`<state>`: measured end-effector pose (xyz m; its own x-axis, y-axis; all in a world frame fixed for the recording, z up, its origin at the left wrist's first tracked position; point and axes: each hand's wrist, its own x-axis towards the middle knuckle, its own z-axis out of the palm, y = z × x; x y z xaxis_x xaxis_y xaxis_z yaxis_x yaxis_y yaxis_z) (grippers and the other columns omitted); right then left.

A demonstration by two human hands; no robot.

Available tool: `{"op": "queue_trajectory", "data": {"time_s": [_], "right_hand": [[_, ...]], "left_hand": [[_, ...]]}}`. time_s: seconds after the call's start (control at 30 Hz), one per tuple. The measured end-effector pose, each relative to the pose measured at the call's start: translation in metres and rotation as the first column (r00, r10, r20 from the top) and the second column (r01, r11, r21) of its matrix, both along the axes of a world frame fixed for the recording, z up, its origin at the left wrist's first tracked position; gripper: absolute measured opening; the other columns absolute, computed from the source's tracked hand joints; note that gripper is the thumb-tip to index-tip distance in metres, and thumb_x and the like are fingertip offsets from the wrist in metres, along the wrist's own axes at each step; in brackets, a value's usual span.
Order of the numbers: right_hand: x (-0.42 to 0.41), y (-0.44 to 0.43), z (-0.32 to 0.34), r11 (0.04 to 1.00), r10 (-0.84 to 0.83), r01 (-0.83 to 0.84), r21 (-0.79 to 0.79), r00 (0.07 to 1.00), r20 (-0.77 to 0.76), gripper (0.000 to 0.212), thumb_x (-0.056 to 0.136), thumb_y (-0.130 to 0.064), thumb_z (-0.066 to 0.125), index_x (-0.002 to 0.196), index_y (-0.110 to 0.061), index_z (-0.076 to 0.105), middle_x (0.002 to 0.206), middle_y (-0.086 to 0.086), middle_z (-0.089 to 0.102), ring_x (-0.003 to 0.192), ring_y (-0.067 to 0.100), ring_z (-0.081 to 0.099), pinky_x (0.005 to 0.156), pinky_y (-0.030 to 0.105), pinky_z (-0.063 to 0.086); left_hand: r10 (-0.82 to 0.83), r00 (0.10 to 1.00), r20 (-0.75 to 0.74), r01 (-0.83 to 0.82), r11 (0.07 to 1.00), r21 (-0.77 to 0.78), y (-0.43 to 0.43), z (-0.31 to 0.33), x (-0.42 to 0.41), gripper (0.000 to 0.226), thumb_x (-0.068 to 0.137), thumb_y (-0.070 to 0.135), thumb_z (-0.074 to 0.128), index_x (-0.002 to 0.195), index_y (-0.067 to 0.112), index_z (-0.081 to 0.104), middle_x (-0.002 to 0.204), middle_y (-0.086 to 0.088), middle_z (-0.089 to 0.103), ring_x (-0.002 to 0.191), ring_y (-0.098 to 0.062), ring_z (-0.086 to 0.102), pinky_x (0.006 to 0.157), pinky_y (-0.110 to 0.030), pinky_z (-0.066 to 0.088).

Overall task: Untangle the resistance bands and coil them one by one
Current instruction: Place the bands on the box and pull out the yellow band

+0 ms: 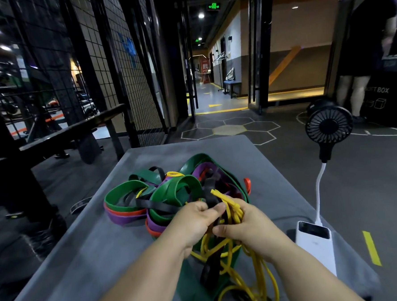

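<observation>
Right hand point(248, 228) clenched on gathered yellow band point(230, 207) strands. Left hand point(195, 222) curled on the black band point(207, 272) crossing them. Yellow's length runs back toward me. The pile point(163, 194) lies ahead-left on the table point(82, 250), nearer my left hand.

Grey padded bench top point(83, 262): matt, cloth-like, faintly mottled. On it, wide flat rubber bands point(123, 192) (green, purple, red, black): smooth, low sheen. Also thin yellow rubber bands point(261, 276): smooth, matt. At its right edge, white rectangular plastic power bank point(314, 243): glossy, with a dark shiny panel.
</observation>
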<state>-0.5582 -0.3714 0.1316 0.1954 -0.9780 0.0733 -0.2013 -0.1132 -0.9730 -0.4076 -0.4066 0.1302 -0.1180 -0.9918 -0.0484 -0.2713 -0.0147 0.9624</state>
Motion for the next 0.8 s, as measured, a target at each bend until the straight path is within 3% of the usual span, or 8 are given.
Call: {"op": "queue_trajectory", "data": {"time_s": [0.07, 0.17, 0.27, 0.33, 0.43, 0.57, 0.67, 0.8], "right_hand": [[0.0, 0.0, -0.001, 1.0, 0.014, -0.014, 0.018, 1.0, 0.024, 0.053, 0.076, -0.006, 0.081, 0.118, -0.031, 0.06, 0.08, -0.002, 0.074, 0.074, 0.013, 0.071, 0.069, 0.025, 0.057], [0.0, -0.001, -0.002, 0.999, 0.034, -0.037, 0.036, 0.998, 0.057, 0.043, 0.078, -0.003, 0.078, 0.11, -0.027, 0.062, 0.063, -0.01, 0.066, 0.057, 0.004, 0.061, 0.058, 0.021, 0.049], [0.001, -0.001, -0.001, 0.997, 0.058, -0.062, 0.036, 0.995, 0.085, 0.048, 0.078, -0.002, 0.079, 0.115, -0.028, 0.062, 0.071, -0.005, 0.069, 0.065, 0.008, 0.065, 0.065, 0.027, 0.053], [0.002, -0.001, -0.002, 0.998, 0.058, -0.061, 0.03, 0.994, 0.095, 0.05, 0.078, -0.002, 0.078, 0.117, -0.028, 0.061, 0.072, -0.005, 0.069, 0.067, 0.009, 0.066, 0.067, 0.028, 0.054], [0.001, -0.002, -0.003, 0.999, 0.043, -0.044, 0.013, 0.995, 0.093, 0.047, 0.077, -0.004, 0.079, 0.114, -0.029, 0.063, 0.07, -0.005, 0.064, 0.063, 0.008, 0.061, 0.064, 0.029, 0.05], [0.0, -0.002, -0.003, 0.998, 0.068, -0.068, 0.001, 0.993, 0.095, 0.041, 0.078, -0.007, 0.079, 0.109, -0.029, 0.065, 0.07, -0.003, 0.061, 0.063, 0.009, 0.058, 0.064, 0.028, 0.049], [0.001, -0.001, -0.002, 0.998, 0.066, -0.067, 0.012, 0.993, 0.101, 0.043, 0.08, -0.007, 0.078, 0.111, -0.032, 0.063, 0.067, -0.005, 0.06, 0.061, 0.008, 0.056, 0.06, 0.026, 0.048], [-0.003, -0.002, -0.003, 0.999, 0.015, -0.02, 0.047, 0.994, 0.107, 0.04, 0.08, -0.012, 0.079, 0.112, -0.033, 0.066, 0.072, -0.006, 0.067, 0.063, 0.01, 0.059, 0.061, 0.027, 0.045]], "left_hand": [[0.038, 0.999, 0.039, -0.036, 0.998, -0.043, 0.001, 0.0, 0.001, 0.05, 0.079, 0.047, 0.074, 0.06, 0.018, 0.037, 0.063, -0.005, 0.036, 0.063, -0.017, 0.039, 0.064, -0.032, 0.033], [0.041, 0.999, 0.011, -0.04, 0.997, -0.064, 0.003, 0.0, -0.002, 0.045, 0.065, 0.053, 0.076, 0.057, 0.02, 0.046, 0.06, -0.002, 0.043, 0.059, -0.014, 0.045, 0.061, -0.028, 0.036], [0.082, 0.996, 0.035, -0.077, 0.99, -0.119, 0.005, 0.001, -0.004, 0.042, 0.082, 0.028, 0.072, 0.043, 0.023, 0.056, 0.041, 0.014, 0.045, 0.043, -0.001, 0.043, 0.048, -0.019, 0.034], [0.094, 0.995, 0.024, -0.09, 0.986, -0.138, 0.005, 0.002, -0.006, 0.027, 0.079, 0.032, 0.071, 0.057, 0.018, 0.064, 0.051, 0.009, 0.056, 0.054, -0.009, 0.052, 0.055, -0.029, 0.043], [0.053, 0.998, 0.031, -0.048, 0.986, -0.161, 0.007, 0.006, -0.008, 0.049, 0.068, 0.051, 0.065, 0.079, 0.003, 0.063, 0.067, -0.001, 0.061, 0.066, -0.018, 0.058, 0.064, -0.039, 0.048], [0.036, 0.999, 0.015, -0.034, 0.99, -0.138, 0.006, 0.003, -0.009, 0.014, 0.081, 0.03, 0.075, 0.071, 0.021, 0.07, 0.074, 0.001, 0.073, 0.082, -0.022, 0.07, 0.079, -0.044, 0.057], [0.084, 0.996, 0.014, -0.081, 0.986, -0.144, 0.005, 0.004, -0.009, 0.023, 0.08, 0.032, 0.074, 0.061, 0.023, 0.065, 0.064, 0.005, 0.066, 0.074, -0.023, 0.065, 0.072, -0.042, 0.055], [0.162, 0.987, -0.004, -0.16, 0.975, -0.157, 0.003, 0.021, -0.002, 0.044, 0.08, 0.044, 0.07, 0.069, 0.008, 0.049, 0.068, -0.003, 0.05, 0.066, -0.018, 0.048, 0.064, -0.036, 0.04]]}}
